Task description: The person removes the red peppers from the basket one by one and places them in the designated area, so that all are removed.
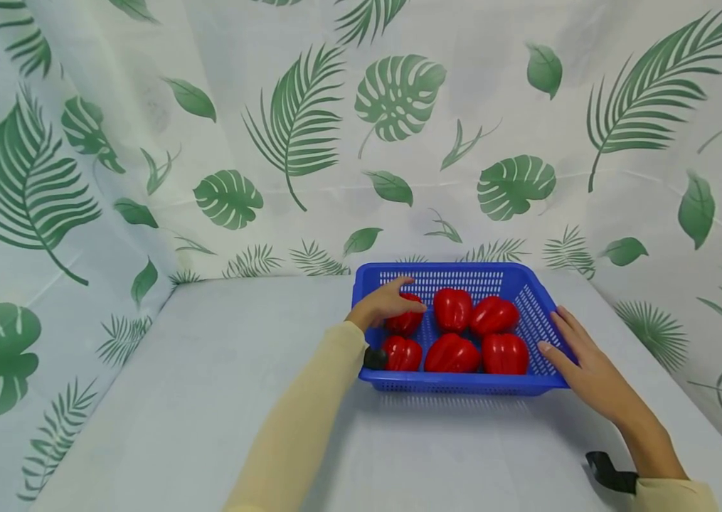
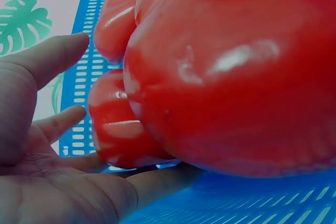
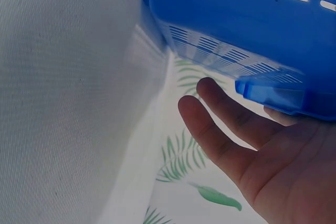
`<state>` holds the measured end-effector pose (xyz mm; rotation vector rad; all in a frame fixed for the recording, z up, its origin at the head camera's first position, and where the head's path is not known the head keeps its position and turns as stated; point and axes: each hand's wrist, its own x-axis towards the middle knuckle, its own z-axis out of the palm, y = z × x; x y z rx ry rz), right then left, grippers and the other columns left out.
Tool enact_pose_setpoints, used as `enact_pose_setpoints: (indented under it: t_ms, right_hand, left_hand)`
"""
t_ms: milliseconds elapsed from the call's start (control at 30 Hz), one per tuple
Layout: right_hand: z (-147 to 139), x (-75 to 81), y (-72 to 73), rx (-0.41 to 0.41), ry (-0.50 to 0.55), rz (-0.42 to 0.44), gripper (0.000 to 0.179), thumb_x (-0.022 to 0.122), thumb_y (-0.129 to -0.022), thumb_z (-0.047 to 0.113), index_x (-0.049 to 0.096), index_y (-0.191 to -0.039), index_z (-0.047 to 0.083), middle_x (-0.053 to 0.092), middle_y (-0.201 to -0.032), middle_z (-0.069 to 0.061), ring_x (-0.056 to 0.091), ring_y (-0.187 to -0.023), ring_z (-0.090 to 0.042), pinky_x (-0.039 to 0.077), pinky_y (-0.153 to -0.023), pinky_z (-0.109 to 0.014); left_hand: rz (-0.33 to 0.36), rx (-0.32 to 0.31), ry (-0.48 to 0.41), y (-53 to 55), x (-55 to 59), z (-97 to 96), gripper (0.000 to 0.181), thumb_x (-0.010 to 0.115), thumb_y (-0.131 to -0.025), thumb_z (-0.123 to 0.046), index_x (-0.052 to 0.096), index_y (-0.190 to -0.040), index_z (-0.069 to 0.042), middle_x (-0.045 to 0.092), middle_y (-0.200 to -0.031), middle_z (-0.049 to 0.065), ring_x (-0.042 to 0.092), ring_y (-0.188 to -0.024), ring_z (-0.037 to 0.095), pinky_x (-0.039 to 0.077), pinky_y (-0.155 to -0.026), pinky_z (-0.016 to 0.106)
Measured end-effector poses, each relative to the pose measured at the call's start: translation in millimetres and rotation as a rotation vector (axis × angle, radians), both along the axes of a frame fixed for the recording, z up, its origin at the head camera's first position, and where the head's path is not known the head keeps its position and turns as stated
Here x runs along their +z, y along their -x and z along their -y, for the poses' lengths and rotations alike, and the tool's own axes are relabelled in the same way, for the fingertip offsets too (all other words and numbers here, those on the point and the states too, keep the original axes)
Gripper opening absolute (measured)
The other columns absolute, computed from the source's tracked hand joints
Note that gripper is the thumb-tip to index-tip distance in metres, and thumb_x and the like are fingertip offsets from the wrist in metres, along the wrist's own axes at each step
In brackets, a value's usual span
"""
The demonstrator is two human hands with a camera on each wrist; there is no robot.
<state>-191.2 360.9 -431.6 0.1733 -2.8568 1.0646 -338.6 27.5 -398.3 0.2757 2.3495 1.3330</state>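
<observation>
Several glossy red bell peppers (image 1: pixel 453 354) lie in a blue perforated plastic basket (image 1: pixel 463 384). My left hand (image 1: pixel 389 302) reaches over the basket's left side, at the back-left bell pepper (image 1: pixel 404 321), which it partly covers. In the left wrist view the fingers are spread and extended beside a bell pepper (image 2: pixel 118 124); a nearer one fills much of that view. At the basket's right rim is my right hand (image 1: pixel 591 366), its thumb by the rim's inner edge. The right wrist view shows straight fingers (image 3: pixel 210 129) outside the basket, apart from its wall.
The basket stands on a white table (image 1: pixel 220 384), close to the back. A white curtain (image 1: pixel 328 235) with green leaf prints hangs behind and along both sides. Black wrist-worn pieces show at the left wrist (image 1: pixel 374 358) and right wrist (image 1: pixel 613 475).
</observation>
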Motion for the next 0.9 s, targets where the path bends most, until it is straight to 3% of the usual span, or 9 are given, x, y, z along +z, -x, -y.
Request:
enact_pose_setpoints:
  t_ms: [300,600,733,900]
  right_hand:
    - [2.3,0.3,-1.0,0.005,0.013,-0.003,0.081,0.048,-0.112,0.040,0.009,-0.170,0.000,0.000,-0.173,-0.033,0.010,-0.150,-0.068,0.030,-0.095,-0.090]
    - [2.9,-2.5,-2.0,0.002,0.017,-0.001,0.081,0.048,-0.111,0.040,0.009,-0.170,0.000,0.000,-0.173,-0.033,0.010,-0.150,-0.069,0.030,-0.095,-0.090]
    - [3.0,-1.8,-2.2,0.001,0.017,0.004,0.081,0.047,-0.112,0.041,0.009,-0.169,-0.001,-0.001,-0.173,-0.034,0.010,-0.150,-0.069,0.030,-0.095,-0.090]
    - [1.4,0.9,-1.2,-0.002,0.018,0.001,0.081,0.046,-0.112,0.041,0.008,-0.169,-0.001,-0.001,-0.173,-0.034,0.010,-0.150,-0.069,0.030,-0.095,-0.089]
  left_hand:
    - [-0.027,0.015,0.120,0.5,-3.6,-1.4,0.068,0.078,-0.099,-0.016,0.047,-0.159,-0.013,0.056,-0.148,0.018,0.056,-0.133,0.038,0.051,-0.109,0.057]
    - [-0.049,0.034,0.140,1.8,-9.3,-2.7,0.064,0.079,-0.098,-0.013,0.051,-0.156,-0.011,0.059,-0.142,0.018,0.059,-0.128,0.038,0.055,-0.105,0.055]
    - [-0.062,0.045,0.142,2.6,-6.6,-3.3,0.067,0.080,-0.098,-0.016,0.051,-0.158,-0.015,0.058,-0.146,0.016,0.057,-0.132,0.037,0.054,-0.106,0.054]
    - [-0.098,0.058,0.118,1.0,4.5,-2.8,0.066,0.081,-0.097,-0.018,0.052,-0.156,-0.015,0.058,-0.147,0.016,0.058,-0.132,0.038,0.056,-0.103,0.055]
